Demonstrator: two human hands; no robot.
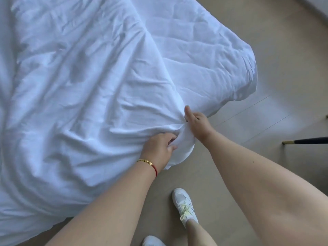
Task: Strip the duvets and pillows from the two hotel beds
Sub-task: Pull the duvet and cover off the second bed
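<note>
Duvet corner in both hands, stripping step under way

Head view: left hand [158, 148] w/ fingers curled into the bunched corner of the white duvet [79, 86]; right hand [197, 123] grips the same bunch just beside it, thumb sticking up. Duvet lies crumpled over the bed, edge spilling to the floor [266, 41]. No pillows in view. Next, prob: haul fabric back toward the white sneaker [185, 205], clear of the mattress

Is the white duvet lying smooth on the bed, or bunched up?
Bunched: the left hand and right hand grip a gathered corner of the white duvet; creases radiate from it.
</note>
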